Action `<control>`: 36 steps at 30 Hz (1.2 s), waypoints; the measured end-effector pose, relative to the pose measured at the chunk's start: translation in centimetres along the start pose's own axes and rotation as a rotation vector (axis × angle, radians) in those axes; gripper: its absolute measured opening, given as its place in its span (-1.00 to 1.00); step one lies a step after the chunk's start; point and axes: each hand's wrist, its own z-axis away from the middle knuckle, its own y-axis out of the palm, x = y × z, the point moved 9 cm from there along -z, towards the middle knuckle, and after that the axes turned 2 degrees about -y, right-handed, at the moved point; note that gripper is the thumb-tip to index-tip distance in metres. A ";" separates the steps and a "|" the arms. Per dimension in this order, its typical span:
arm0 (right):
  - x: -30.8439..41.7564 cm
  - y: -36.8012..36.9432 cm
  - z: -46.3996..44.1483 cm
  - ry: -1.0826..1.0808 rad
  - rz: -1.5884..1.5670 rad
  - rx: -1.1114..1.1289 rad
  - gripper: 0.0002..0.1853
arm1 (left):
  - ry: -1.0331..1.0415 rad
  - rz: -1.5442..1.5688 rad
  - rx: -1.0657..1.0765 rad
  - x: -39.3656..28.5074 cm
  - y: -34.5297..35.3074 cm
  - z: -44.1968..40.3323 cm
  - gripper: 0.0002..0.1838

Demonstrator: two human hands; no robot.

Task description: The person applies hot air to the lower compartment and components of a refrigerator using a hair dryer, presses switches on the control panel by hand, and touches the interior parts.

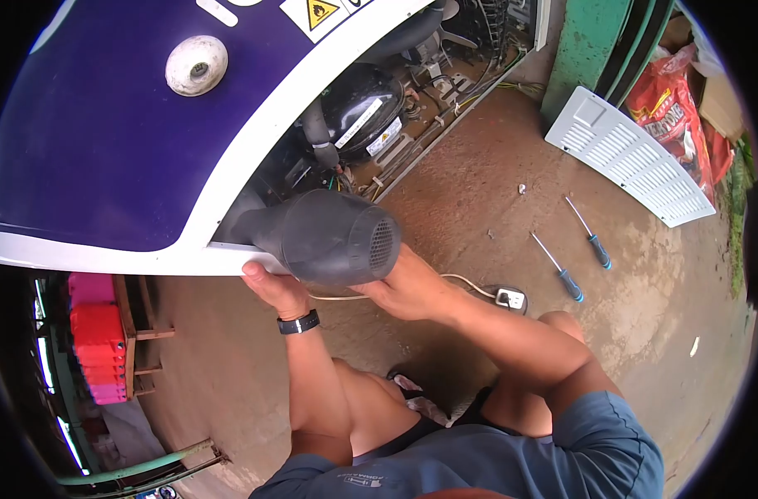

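Note:
A black hair dryer (337, 237) is in my right hand (412, 287), which wraps around it from below; the dryer's body hides most of those fingers. Its nozzle points into the open compartment of a purple and white freezer (254, 137), and the grille end faces right. My left hand (279, 291), with a dark band on the wrist, is at the freezer's white lower edge beside the dryer. Only its thumb shows clearly; the other fingers are hidden. Inside the compartment sits a black compressor (366, 108) among pipes and wires.
Two screwdrivers (566, 279) lie on the concrete floor to the right. A power socket block (510, 299) with a pale cord rests near my knee. A vented white panel (629, 158) leans by a green post (583, 62). Red and pink crates (96, 337) stand at left.

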 end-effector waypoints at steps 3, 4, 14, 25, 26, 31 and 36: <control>0.0 0.1 -0.1 0.028 -0.001 0.017 -0.60 | -0.010 -0.002 0.006 0.2 0.0 0.0 0.03; -0.1 0.1 0.0 0.029 -0.001 0.015 -0.60 | 0.000 0.008 -0.008 0.3 -0.2 0.0 0.01; -0.2 -0.1 0.0 0.048 -0.027 0.023 -0.56 | -0.004 -0.042 0.013 -0.6 0.8 0.0 0.09; 0.0 0.1 0.0 0.031 -0.007 0.002 -0.64 | -0.003 0.004 -0.002 0.8 -0.8 -0.1 0.07; -0.1 0.3 0.0 0.021 -0.028 0.022 -0.64 | 0.033 -0.011 -0.028 0.0 -0.5 0.1 0.05; -0.8 0.5 0.1 0.059 -0.003 0.016 -0.69 | 0.058 -0.040 -0.067 -0.8 -0.4 0.4 0.00; -0.6 0.3 0.1 0.048 0.026 -0.009 -0.70 | 0.088 -0.030 -0.045 -1.1 0.1 0.3 0.00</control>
